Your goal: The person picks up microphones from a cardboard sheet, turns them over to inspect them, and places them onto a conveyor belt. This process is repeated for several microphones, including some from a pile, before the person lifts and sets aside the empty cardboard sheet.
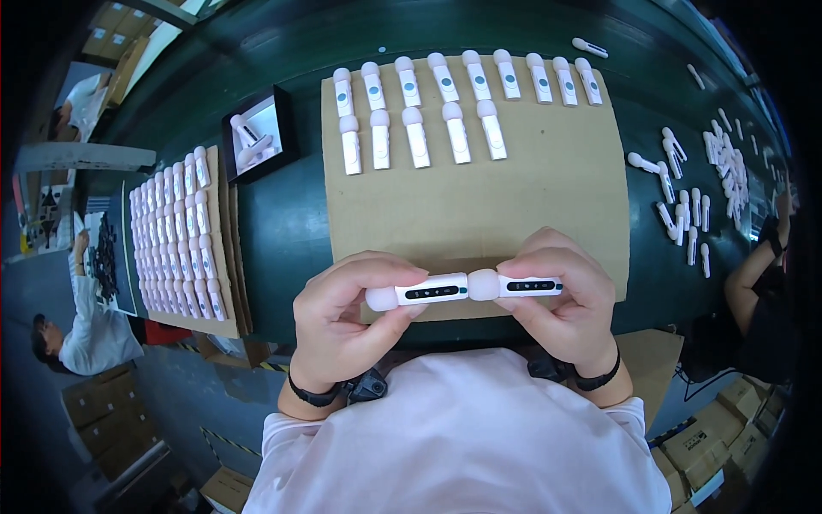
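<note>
My left hand (347, 313) pinches a small white wand massager (437, 289) between thumb and fingers. It lies level, its round pale pink head to the left and its black display strip up. A second wand massager (514, 287) is gripped the same way by my right hand (565, 295), strip up too. The head of this one meets, or nearly meets, the tail end of the first. Both are held over the near edge of a cardboard sheet (479, 214). On the sheet's far half stand two rows of like massagers (415, 141), heads pointing away; the back row shows round blue-green marks.
Left of the sheet lies a black box (282, 137) with a few massagers inside. Beyond it, stacked cardboard (224, 291) carries several full rows. Loose massagers (685, 210) are scattered on the green table (300, 223) at right. Other people sit at far left (98, 321) and right (745, 291).
</note>
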The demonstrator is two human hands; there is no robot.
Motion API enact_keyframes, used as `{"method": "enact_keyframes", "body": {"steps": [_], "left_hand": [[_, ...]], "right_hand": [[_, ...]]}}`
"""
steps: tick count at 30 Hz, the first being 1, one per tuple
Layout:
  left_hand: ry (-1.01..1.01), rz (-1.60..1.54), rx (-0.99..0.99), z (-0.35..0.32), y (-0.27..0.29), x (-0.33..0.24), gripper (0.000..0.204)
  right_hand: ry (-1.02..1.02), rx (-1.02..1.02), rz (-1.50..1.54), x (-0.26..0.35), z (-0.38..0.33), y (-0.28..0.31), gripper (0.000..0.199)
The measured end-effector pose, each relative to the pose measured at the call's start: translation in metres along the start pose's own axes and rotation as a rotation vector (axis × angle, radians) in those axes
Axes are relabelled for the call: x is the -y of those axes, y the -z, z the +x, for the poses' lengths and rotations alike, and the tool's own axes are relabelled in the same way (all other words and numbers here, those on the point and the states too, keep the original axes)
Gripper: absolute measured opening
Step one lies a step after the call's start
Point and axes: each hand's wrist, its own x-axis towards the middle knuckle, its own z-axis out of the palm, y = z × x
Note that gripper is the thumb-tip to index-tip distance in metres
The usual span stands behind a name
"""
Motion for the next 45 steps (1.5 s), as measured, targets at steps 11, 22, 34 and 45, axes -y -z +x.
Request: {"method": "enact_keyframes", "body": {"steps": [11,22,34,45], "left_hand": [[-0.052,0.242,0.085,0.011,-0.002,-0.006,0.024],[-0.214,0.168,0.084,0.02,-0.013,0.008,0.026],[-0.429,0.386,0.216,0.047,-0.038,-0.009,0.026],[-0.421,0.599,0.208,0.111,-0.068,-0.007,0.018]], "right_hand": [[0.004,-0.139,0.131,0.008,-0.001,-0.006,0.028],[0.184,0.067,-0.358,0.012,0.01,-0.005,0.033],[0.126,0.048,-0.183,0.013,0.006,0.029,0.031],[-0.035,0.17,-0.538,-0.003,0.05,0.107,0.022]]}}
